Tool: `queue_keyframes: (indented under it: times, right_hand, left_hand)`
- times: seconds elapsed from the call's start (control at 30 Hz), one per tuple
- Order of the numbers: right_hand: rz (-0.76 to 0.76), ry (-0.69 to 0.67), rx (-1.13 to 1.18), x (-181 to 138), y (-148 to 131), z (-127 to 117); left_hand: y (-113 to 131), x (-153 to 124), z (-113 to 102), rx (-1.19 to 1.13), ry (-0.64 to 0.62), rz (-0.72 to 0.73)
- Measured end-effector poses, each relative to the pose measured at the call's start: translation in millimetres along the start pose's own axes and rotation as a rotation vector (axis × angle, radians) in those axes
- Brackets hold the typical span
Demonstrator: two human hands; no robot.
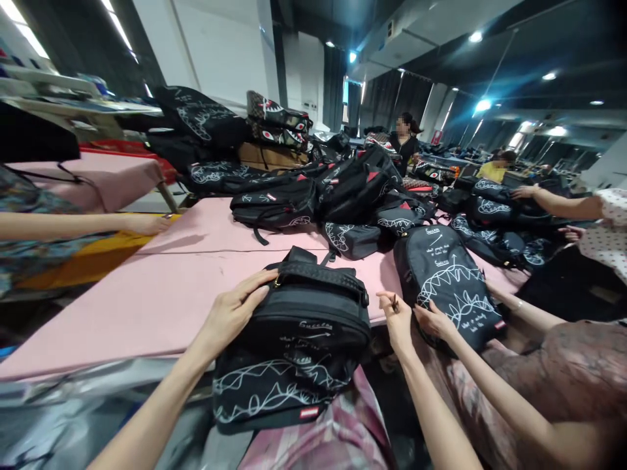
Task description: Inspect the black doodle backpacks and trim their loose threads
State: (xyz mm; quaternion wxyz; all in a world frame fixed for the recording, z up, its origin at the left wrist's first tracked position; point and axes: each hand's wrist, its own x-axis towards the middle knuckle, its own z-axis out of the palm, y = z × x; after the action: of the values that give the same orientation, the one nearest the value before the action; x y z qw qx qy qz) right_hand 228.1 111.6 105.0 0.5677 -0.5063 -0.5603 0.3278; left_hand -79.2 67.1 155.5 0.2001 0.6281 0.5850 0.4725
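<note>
A black backpack (294, 352) with white scribbled drawings and a small red label leans in my lap against the table edge, its top handle uppermost. My left hand (238, 313) grips its upper left corner beside the zipper, thumb and fingers pressed on the fabric. Just right of the backpack and apart from it, my right hand (396, 320) is closed around a small dark pointed tool, mostly hidden by the fingers. A similar black backpack (448, 281) stands to the right, held by the hands of a co-worker (435, 321).
Several more black backpacks (274, 202) are heaped across the pink table (166, 287). Shark-face bags (279, 121) sit on a brown box behind. Another person's arm (142, 224) reaches in at left, and a person in a dotted sleeve (612, 212) handles bags at right.
</note>
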Motion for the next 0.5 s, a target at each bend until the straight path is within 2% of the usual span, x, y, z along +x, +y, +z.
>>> queue_keyframes:
  times: [0.13,0.27,0.43,0.5]
  right_hand:
    - [0.095,-0.085,0.022,-32.3,5.5,-7.2]
    - [0.146,-0.119,0.044,-48.1,16.3,-6.8]
    - [0.02,-0.164,0.051,-59.6,29.2,4.9]
    - [-0.056,-0.119,0.038,-62.5,31.2,14.1]
  left_hand:
    - [-2.1,3.6,-0.3,-0.013,0.027,-0.024]
    - [-3.2,0.2,-5.5,-0.007,0.104,-0.028]
    - [-30.1,-36.3,-5.8,0.09,0.139,0.098]
    - [-44.9,-52.2,-1.4,0.148,0.204,0.028]
